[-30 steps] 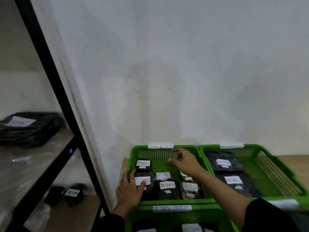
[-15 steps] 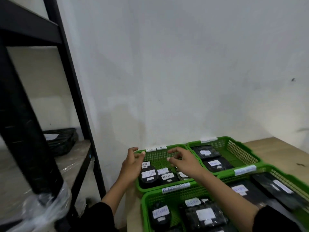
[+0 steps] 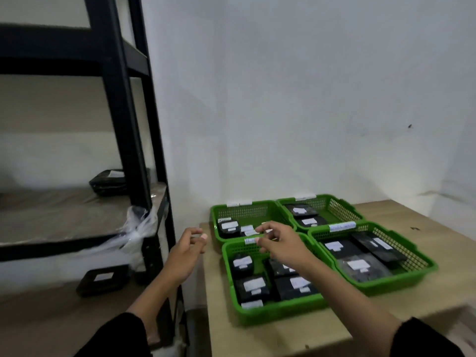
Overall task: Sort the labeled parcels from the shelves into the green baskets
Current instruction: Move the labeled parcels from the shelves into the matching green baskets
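Beside the white wall, a black metal shelving unit (image 3: pixel 123 140) stands on the left, and just right of it a light wooden table (image 3: pixel 283 331) carries four green baskets in a two-by-two block, touching one another. The far-left basket (image 3: pixel 247 210), far-right basket (image 3: pixel 332 204), near-left basket (image 3: pixel 270 309) and near-right basket (image 3: pixel 401 279) each hold black-wrapped parcels with white labels, and each has a paper tag on its rim. The writing is too blurred to read.

Two labeled parcels remain on the shelves: one on the middle shelf board (image 3: pixel 109 182), partly behind the upright, and one on the lower shelf board (image 3: pixel 103 278). So the sorting looks mostly done but not finished, and the step in hand appears to be the gap between one drop and the next pick.

The next move, in my judgement, calls for a turn to the left, a reach past the upright to one of those two parcels, a reading of its label, and a match to the right basket tag.

The left hand (image 3: pixel 186 249) hangs in the air between shelf and table, fingers loosely curled, grasping nothing. The right hand (image 3: pixel 282 244) hovers over the seam between the two left baskets, fingers relaxed and slightly bent, also holding nothing; whether a fingertip touches the rim tag I cannot tell. Both forearms stretch forward from black sleeves.
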Demonstrator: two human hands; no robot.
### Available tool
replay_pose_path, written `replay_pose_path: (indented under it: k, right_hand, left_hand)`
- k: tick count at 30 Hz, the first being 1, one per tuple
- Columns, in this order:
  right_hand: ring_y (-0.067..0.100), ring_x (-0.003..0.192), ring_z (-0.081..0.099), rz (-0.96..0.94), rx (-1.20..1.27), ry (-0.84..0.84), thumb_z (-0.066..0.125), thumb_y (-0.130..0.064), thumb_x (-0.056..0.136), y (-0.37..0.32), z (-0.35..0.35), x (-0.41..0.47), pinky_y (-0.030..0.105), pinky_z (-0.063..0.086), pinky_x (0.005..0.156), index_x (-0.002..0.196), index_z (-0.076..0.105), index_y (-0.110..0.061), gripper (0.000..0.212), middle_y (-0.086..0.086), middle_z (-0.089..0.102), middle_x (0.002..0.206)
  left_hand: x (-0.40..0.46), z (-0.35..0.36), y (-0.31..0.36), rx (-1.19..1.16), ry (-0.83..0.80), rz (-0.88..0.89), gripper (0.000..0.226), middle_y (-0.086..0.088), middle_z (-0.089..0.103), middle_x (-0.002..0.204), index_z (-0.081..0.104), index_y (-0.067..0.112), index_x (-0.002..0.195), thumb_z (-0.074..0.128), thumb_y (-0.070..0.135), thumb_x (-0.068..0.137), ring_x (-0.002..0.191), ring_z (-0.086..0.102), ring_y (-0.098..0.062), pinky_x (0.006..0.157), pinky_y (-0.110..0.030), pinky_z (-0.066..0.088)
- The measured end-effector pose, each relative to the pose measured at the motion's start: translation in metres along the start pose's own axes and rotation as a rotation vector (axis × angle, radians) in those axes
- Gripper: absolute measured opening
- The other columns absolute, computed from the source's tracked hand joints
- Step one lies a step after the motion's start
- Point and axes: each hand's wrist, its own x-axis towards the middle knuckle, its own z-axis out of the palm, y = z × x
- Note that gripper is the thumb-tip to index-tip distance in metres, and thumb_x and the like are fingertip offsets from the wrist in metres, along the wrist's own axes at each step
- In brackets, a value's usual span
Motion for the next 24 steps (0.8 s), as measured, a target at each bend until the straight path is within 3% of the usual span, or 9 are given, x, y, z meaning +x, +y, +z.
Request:
replay_pose_path:
  k: [5, 9, 13, 17, 20, 24]
  right_hand:
    - [0.009, 0.066, 0.065, 0.061, -0.011, -0.081, 0.065, -0.017, 0.088, 0.002, 0.027, -0.065, 0.029, 0.048, 0.062, 0.1, 0.061, -0.016, 0.012, 0.004, 0.063, 0.074]
    - [0.019, 0.069, 0.065, 0.054, 0.004, -0.09, 0.065, -0.014, 0.087, -0.017, 0.052, -0.083, 0.028, 0.046, 0.058, 0.094, 0.062, -0.017, 0.008, 0.01, 0.064, 0.075]
    - [0.015, 0.061, 0.06, 0.013, 0.028, -0.132, 0.064, -0.011, 0.087, -0.043, 0.089, -0.083, 0.021, 0.043, 0.054, 0.094, 0.063, -0.013, 0.008, 0.011, 0.062, 0.075]
    - [0.016, 0.062, 0.06, -0.038, 0.043, -0.215, 0.063, -0.008, 0.086, -0.081, 0.159, -0.086, 0.019, 0.045, 0.055, 0.084, 0.061, -0.02, 0.012, 0.01, 0.063, 0.073]
    - [0.013, 0.061, 0.062, -0.055, 0.059, -0.265, 0.064, -0.009, 0.086, -0.11, 0.22, -0.087, 0.016, 0.044, 0.052, 0.09, 0.062, -0.015, 0.007, 0.009, 0.062, 0.074]
    - [0.011, 0.066, 0.065, -0.04, 0.079, -0.328, 0.063, -0.015, 0.089, -0.15, 0.308, -0.093, 0.012, 0.043, 0.048, 0.102, 0.063, -0.011, 0.014, 0.01, 0.065, 0.084]
  left_hand:
    - [-0.078, -0.027, -0.02, 0.039, -0.047, -0.087, 0.005, -0.007, 0.064, 0.096, 0.053, 0.032, 0.097, 0.05, 0.03, 0.094, 0.086, 0.064, -0.019, 0.09, -0.041, 0.048]
    - [-0.122, -0.066, -0.024, 0.066, -0.022, -0.123, 0.015, -0.006, 0.065, 0.1, 0.053, 0.023, 0.109, 0.047, 0.028, 0.095, 0.09, 0.065, -0.019, 0.077, -0.029, 0.046]
    - [-0.149, -0.113, -0.032, 0.08, 0.077, -0.141, 0.018, -0.009, 0.065, 0.101, 0.053, 0.018, 0.112, 0.047, 0.025, 0.096, 0.088, 0.064, -0.019, 0.071, -0.025, 0.043]
    - [-0.182, -0.192, -0.055, 0.071, 0.194, -0.175, 0.017, -0.004, 0.064, 0.097, 0.052, 0.018, 0.111, 0.046, 0.025, 0.096, 0.085, 0.063, -0.017, 0.076, -0.029, 0.044]
    - [-0.206, -0.26, -0.078, 0.083, 0.266, -0.219, 0.015, -0.004, 0.063, 0.094, 0.051, 0.019, 0.109, 0.046, 0.025, 0.096, 0.083, 0.062, -0.018, 0.079, -0.032, 0.045]
    - [-0.232, -0.354, -0.106, 0.102, 0.329, -0.257, 0.016, -0.008, 0.057, 0.089, 0.05, 0.01, 0.109, 0.045, 0.019, 0.097, 0.074, 0.056, -0.016, 0.067, -0.024, 0.044]
